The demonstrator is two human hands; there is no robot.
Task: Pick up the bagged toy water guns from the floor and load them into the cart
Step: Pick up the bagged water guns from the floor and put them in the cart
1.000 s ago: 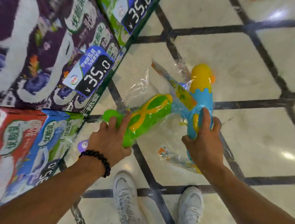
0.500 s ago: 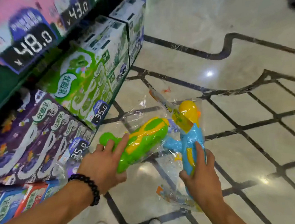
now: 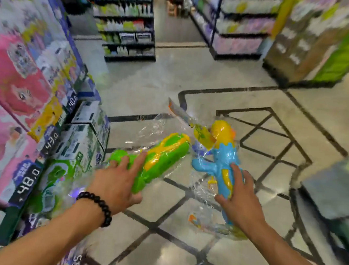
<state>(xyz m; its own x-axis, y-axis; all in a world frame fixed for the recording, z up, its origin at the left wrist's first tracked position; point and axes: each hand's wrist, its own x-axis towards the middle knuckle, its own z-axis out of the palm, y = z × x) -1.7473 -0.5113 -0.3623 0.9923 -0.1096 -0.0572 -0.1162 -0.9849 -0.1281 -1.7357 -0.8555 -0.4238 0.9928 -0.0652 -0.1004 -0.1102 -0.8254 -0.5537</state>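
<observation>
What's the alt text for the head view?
Two hands each hold a bagged toy water gun above a shop's tiled floor: the left hand grips the green water gun, the right hand the blue and yellow water gun. Priced boxes line the left.

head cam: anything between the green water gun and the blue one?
Head view: only crinkled clear bag plastic and a yellow printed header card lie between the green-and-yellow bagged water gun and the blue-and-yellow bagged water gun; tiled floor behind.

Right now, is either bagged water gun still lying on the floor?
No: the left hand holds the green water gun and the right hand holds the blue water gun, both lifted above the floor.
</observation>
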